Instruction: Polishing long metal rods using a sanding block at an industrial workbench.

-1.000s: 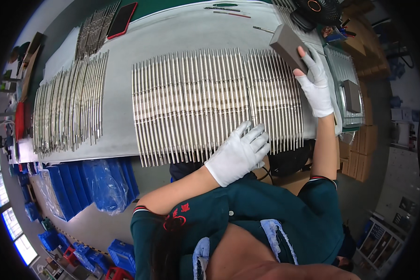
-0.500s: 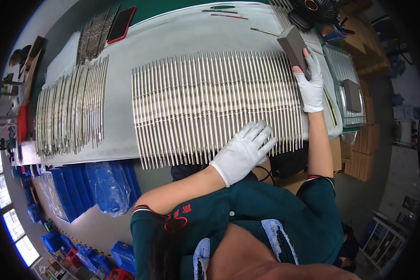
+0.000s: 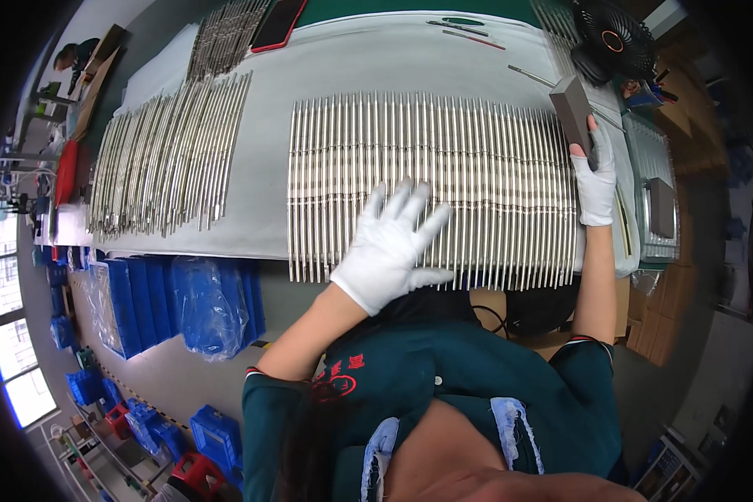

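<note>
A wide row of thin silver metal rods (image 3: 477,167) lies side by side across the table in front of me. My left hand (image 3: 389,247), in a white glove with fingers spread, rests flat over the near left part of the row. At the row's right end, my right hand (image 3: 596,186) wears a white glove with bare thumb and fingertip. It grips a grey-brown rectangular block (image 3: 571,113), held tilted just off the rods' far right corner. The fingers behind the block are partly hidden.
More rods (image 3: 171,159) lie in a looser bunch at the left, near a red-edged phone (image 3: 278,23). A black fan (image 3: 615,40) stands at the far right. A second block (image 3: 661,207) rests on a clear tray (image 3: 644,142). Blue bins (image 3: 134,305) sit below the table.
My left hand has moved left along the rods and farther onto them, its fingers spreading. My right hand still holds the block beside the row. The whole view has shifted.
</note>
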Action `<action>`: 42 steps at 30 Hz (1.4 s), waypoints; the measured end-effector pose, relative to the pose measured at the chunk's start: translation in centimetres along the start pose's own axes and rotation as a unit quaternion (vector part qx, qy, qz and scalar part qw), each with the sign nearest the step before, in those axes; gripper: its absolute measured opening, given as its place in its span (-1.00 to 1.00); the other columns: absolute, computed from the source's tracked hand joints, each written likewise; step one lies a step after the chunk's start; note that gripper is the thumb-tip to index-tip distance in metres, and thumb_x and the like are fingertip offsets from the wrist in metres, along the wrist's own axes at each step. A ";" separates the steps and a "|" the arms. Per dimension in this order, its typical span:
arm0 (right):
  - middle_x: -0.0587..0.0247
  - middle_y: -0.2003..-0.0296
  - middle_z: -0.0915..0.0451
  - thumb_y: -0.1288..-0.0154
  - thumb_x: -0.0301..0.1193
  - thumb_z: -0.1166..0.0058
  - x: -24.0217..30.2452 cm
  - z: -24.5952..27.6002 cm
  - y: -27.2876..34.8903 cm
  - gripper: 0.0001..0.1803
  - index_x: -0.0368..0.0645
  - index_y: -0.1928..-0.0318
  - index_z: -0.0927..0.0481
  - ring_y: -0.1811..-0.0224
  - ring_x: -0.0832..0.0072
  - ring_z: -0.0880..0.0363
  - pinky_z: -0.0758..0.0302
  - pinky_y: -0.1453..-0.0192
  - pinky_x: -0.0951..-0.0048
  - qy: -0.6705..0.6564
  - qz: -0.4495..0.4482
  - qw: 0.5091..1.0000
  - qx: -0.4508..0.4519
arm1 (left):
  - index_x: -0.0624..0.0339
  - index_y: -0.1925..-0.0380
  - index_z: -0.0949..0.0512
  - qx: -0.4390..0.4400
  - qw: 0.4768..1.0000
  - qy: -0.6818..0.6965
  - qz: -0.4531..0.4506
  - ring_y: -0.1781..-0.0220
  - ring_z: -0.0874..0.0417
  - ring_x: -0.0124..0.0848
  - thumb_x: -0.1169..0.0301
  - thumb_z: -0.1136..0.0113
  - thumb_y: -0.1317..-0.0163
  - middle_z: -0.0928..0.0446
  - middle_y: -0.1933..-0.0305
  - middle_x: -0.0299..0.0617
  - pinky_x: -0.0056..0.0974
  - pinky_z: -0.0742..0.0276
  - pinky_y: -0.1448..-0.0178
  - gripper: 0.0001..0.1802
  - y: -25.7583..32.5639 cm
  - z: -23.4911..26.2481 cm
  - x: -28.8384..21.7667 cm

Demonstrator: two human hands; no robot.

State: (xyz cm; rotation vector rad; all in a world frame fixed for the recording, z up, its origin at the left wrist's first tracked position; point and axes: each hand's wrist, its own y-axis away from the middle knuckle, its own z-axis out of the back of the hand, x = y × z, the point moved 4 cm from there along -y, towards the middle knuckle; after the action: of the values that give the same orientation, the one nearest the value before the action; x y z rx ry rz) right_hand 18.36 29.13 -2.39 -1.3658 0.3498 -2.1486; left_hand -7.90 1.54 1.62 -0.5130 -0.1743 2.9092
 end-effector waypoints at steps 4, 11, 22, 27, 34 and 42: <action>0.06 -0.42 -0.44 -0.41 -0.37 -0.32 2.3 -0.6 0.0 -0.39 0.08 -0.44 -0.51 -0.42 0.25 -0.46 -0.36 -0.48 0.31 0.018 0.008 0.999 0.038 | 0.13 -0.44 -0.41 -0.052 0.960 -0.168 0.216 -0.51 -0.31 0.25 -0.36 -0.19 -0.21 -0.37 -0.39 0.39 0.25 -0.07 -0.59 -0.01 3.0 3.5 7.3; -0.19 -0.34 -0.42 -0.19 -0.38 -0.36 10.3 -5.6 1.2 -0.41 0.17 -0.28 -0.65 -0.26 -0.12 -0.51 -0.46 -0.37 0.08 0.179 0.175 0.917 0.310 | -0.01 -0.30 -0.58 -0.074 0.963 -0.116 0.234 -0.32 -0.50 0.42 -0.23 -0.39 -0.14 -0.49 -0.20 0.55 0.17 -0.46 -0.40 -0.18 4.6 4.4 9.7; -0.15 -0.28 -0.48 -0.27 -0.32 -0.31 19.3 -16.5 -1.2 -0.50 0.29 -0.23 -0.66 -0.32 -0.06 -0.47 -0.28 -0.54 -0.10 0.267 0.279 0.849 0.360 | 0.40 -0.32 -0.44 -0.131 0.950 -0.062 0.277 -0.43 -0.41 0.32 -0.22 -0.46 -0.05 -0.44 -0.31 0.46 0.18 -0.29 -0.52 0.04 5.2 3.9 9.8; -0.11 -0.36 -0.44 -0.20 -0.39 -0.34 18.8 -15.1 -1.2 -0.44 0.32 -0.24 -0.67 -0.33 -0.21 -0.43 -0.33 -0.49 -0.12 0.308 0.208 0.837 0.402 | 0.37 -0.26 -0.46 -0.165 0.951 -0.037 0.259 -0.41 -0.41 0.27 -0.19 -0.49 -0.02 -0.46 -0.28 0.34 0.20 -0.30 -0.49 0.00 5.3 3.6 9.9; -0.10 -0.29 -0.48 -0.22 -0.34 -0.33 18.6 -17.0 -0.9 -0.49 0.30 -0.21 -0.67 -0.26 -0.10 -0.49 -0.38 -0.44 0.00 0.248 0.295 0.853 0.353 | 0.35 -0.22 -0.48 -0.177 0.950 -0.040 0.255 -0.37 -0.43 0.24 -0.18 -0.50 0.00 -0.49 -0.20 0.30 0.20 -0.33 -0.45 -0.04 5.3 3.7 9.8; -0.15 -0.33 -0.45 -0.18 -0.45 -0.34 18.3 -16.7 -0.8 -0.38 0.28 -0.28 -0.65 -0.23 -0.11 -0.48 -0.44 -0.37 0.05 0.241 0.273 0.857 0.365 | 0.35 -0.24 -0.47 -0.179 0.952 -0.039 0.244 -0.40 -0.40 0.24 -0.20 -0.46 -0.03 -0.45 -0.26 0.32 0.22 -0.26 -0.50 -0.03 5.4 3.3 10.1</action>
State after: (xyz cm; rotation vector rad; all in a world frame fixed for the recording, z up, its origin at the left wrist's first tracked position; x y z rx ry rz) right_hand -2.70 17.73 4.14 -0.2419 0.0610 -1.7999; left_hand -19.25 -1.99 0.63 -0.5596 -0.6885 3.4014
